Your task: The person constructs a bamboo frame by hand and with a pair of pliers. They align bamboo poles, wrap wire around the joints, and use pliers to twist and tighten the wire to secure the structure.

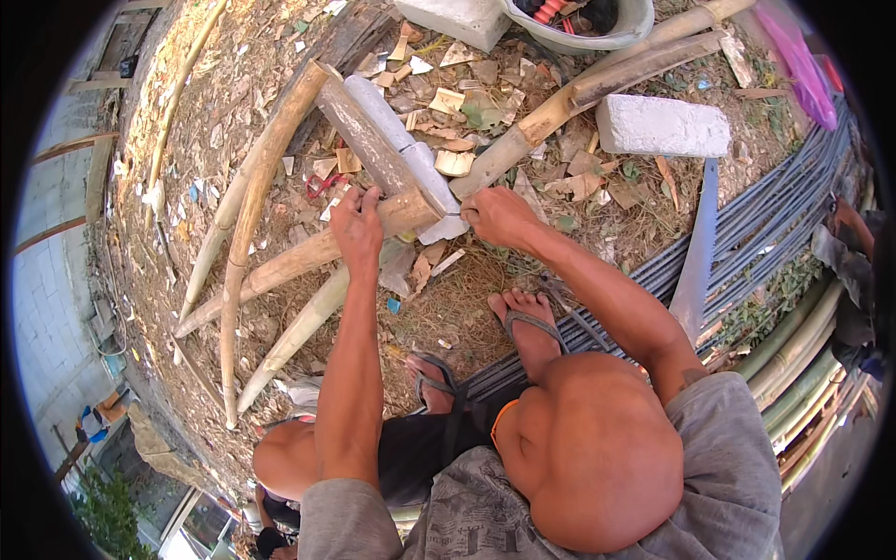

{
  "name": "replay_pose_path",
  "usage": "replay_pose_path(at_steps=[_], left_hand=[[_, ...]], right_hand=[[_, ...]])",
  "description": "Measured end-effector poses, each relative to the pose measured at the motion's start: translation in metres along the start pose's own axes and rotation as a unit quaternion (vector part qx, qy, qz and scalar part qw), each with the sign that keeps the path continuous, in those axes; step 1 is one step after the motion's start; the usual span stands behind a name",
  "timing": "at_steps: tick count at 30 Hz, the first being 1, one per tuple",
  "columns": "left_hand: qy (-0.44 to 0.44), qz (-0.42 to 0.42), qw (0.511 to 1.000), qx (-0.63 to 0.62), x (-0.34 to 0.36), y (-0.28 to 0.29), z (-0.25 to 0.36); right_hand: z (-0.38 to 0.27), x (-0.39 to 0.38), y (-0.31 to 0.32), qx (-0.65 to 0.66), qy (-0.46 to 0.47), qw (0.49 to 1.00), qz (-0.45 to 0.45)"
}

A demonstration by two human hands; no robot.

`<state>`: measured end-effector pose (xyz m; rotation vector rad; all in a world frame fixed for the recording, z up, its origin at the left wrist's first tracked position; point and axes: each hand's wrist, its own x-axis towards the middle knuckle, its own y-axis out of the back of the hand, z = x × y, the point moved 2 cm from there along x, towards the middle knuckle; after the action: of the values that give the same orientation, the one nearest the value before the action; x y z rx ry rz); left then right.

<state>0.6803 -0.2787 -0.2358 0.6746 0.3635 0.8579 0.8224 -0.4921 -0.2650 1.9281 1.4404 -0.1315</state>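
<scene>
My left hand point(357, 224) is closed round a bamboo pole point(299, 266) close to its cut end. This end rests by a weathered wooden board point(378, 145) and a row of pale grey blocks point(425, 168) on the ground. Just right of that end, my right hand point(504, 217) is closed with its fingertips pinched together. Whatever it may hold is too small or hidden to make out. A second bamboo pole point(537, 121) slants away to the upper right, its near end just above my right fingers.
More bamboo poles point(252, 224) lean at the left. A white block point(663, 126) and a handsaw point(698, 247) lie to the right, beside a bundle of steel rods point(756, 219). A grey bucket point(597, 39) stands at the far side. Wood chips litter the ground around my sandalled feet.
</scene>
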Motion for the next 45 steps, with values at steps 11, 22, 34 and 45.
replay_pose_path(at_steps=[11,22,34,45], left_hand=[[0.023,0.017,0.998,0.06,-0.001,-0.006,0.008],[0.018,0.054,0.997,0.055,0.004,-0.011,0.005],[0.1,0.1,0.976,-0.166,0.017,0.002,-0.018],[-0.005,0.035,0.999,-0.031,-0.021,0.003,0.041]], right_hand=[[0.019,-0.013,-0.023,0.026,0.007,0.998,0.053],[0.038,-0.016,-0.055,0.123,0.032,0.984,0.128],[0.012,0.014,-0.057,0.151,-0.024,0.984,0.087],[-0.003,0.009,0.01,-0.052,-0.036,0.997,-0.042]])
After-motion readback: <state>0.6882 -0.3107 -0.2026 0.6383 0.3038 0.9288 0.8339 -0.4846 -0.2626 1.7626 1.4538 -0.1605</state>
